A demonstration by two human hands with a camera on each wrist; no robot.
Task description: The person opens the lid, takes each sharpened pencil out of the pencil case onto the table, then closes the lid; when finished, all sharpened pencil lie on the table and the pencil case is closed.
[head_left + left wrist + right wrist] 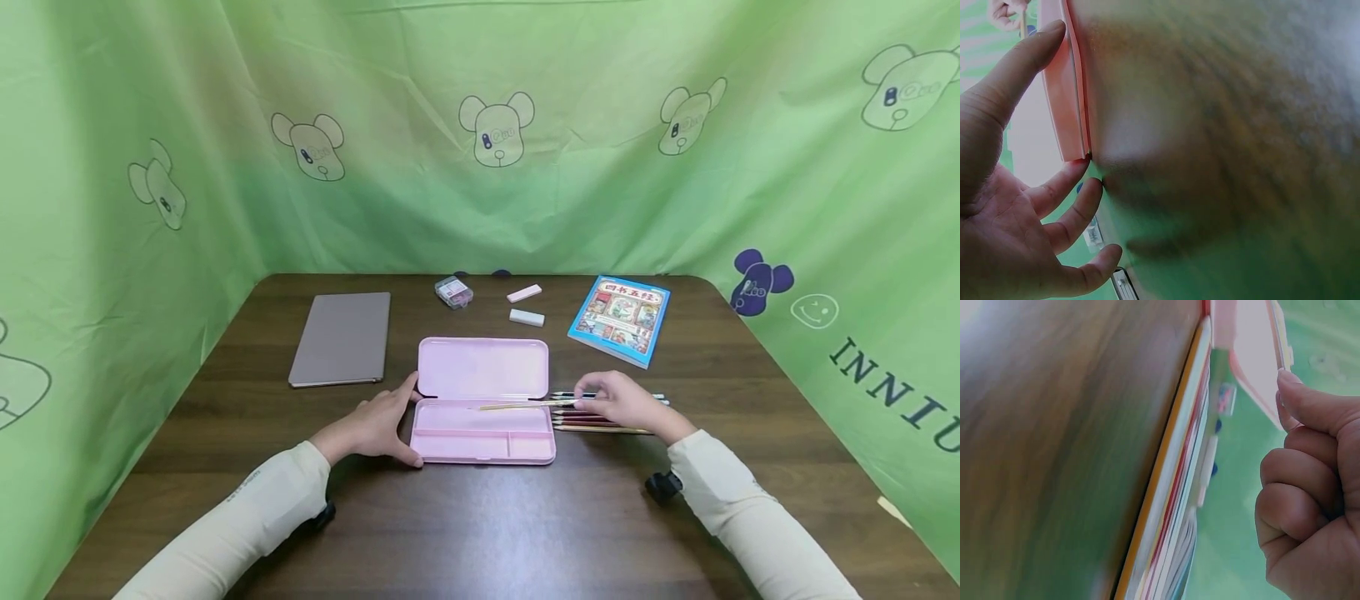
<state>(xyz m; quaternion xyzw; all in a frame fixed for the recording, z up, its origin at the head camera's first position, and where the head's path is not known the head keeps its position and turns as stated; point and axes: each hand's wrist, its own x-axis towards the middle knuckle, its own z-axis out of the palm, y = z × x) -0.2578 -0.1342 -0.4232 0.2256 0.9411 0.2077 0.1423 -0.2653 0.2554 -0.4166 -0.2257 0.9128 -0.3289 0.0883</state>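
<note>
A pink pencil case (pixel 461 446) lies with its lid (pixel 483 367) raised back. My left hand (pixel 375 423) spans its left end with spread, fairly straight fingers, the thumb at the front corner and the fingertips near the hinge. In the left wrist view, thumb and index finger touch the case (pixel 1067 103). Between thumb and index finger, my right hand (pixel 618 402) pinches a pencil (pixel 517 406), whose pointed end reaches left over the long compartment. Beneath that hand, several pencils (pixel 592 423) lie side by side to the right of the case.
A grey notebook (pixel 342 337) lies at the left. Behind the case are a small clear box (pixel 453 292), a pink eraser-like block (pixel 523 293) and a white one (pixel 527 317). A blue-edged book (pixel 621 319) lies at the back right. Green printed cloth (pixel 405 183) surrounds the table.
</note>
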